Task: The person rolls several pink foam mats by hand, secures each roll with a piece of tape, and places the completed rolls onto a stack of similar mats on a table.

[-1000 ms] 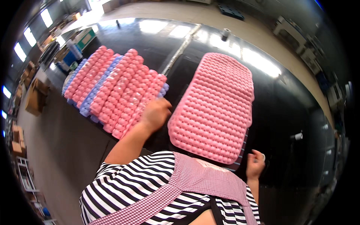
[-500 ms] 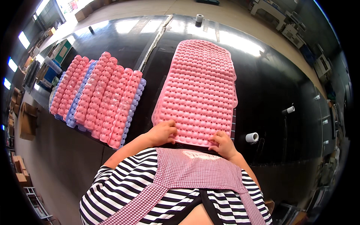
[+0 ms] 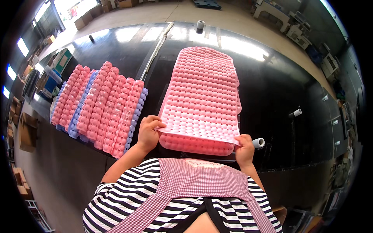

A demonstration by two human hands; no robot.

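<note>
A pink bubbled bath mat (image 3: 202, 101) lies on top of a stack of similar mats in front of me. Its near edge is lifted and pulled taut between my hands. My left hand (image 3: 149, 132) pinches the left corner, and my right hand (image 3: 244, 149) pinches the right one. Below the raised edge, the near end of another pink mat (image 3: 196, 144) shows. The far part of the top mat still rests on the stack.
Several rolled mats (image 3: 105, 106), pink and lilac, lie side by side at the left of the black table (image 3: 279, 116). White tape rolls stand or lie at the right (image 3: 258, 143), farther right (image 3: 297, 112) and at the far edge (image 3: 200, 25). Cardboard boxes (image 3: 28, 132) stand beyond the left side.
Both hands have moved apart to the mat's corners and raised its near edge, uncovering the mat beneath. The whole view has shifted slightly.
</note>
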